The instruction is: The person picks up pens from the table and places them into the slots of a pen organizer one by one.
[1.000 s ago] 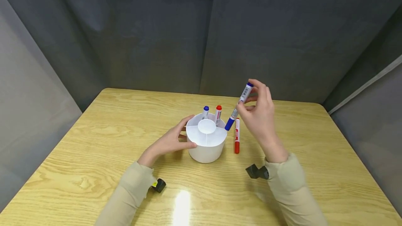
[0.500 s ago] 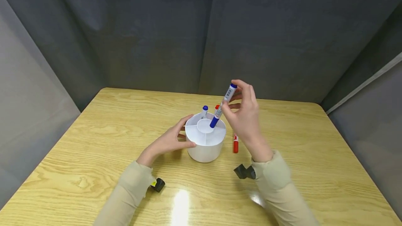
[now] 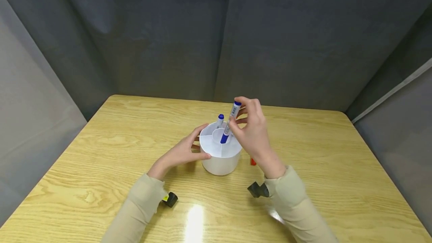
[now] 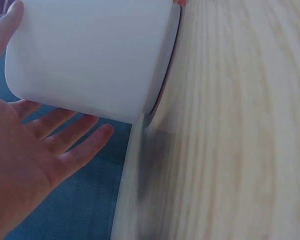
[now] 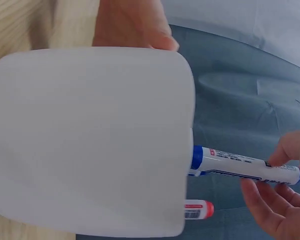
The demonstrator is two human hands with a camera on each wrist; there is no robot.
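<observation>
Four markers (image 3: pixel 231 122), one holder (image 3: pixel 221 160)

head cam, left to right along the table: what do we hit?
Left hand → white holder → blue marker → right hand. The left hand rests against the holder's side; the right hand pinches the blue marker, its lower end inside the holder's centre well.

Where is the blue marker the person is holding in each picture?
Head view: the blue marker is near the middle, pinched by the right hand, its lower end in the white holder.
Left wrist view: not in it; only the holder's wall shows.
Right wrist view: low right, poking out past the holder's rim.
Shared landmark: the white holder.
</observation>
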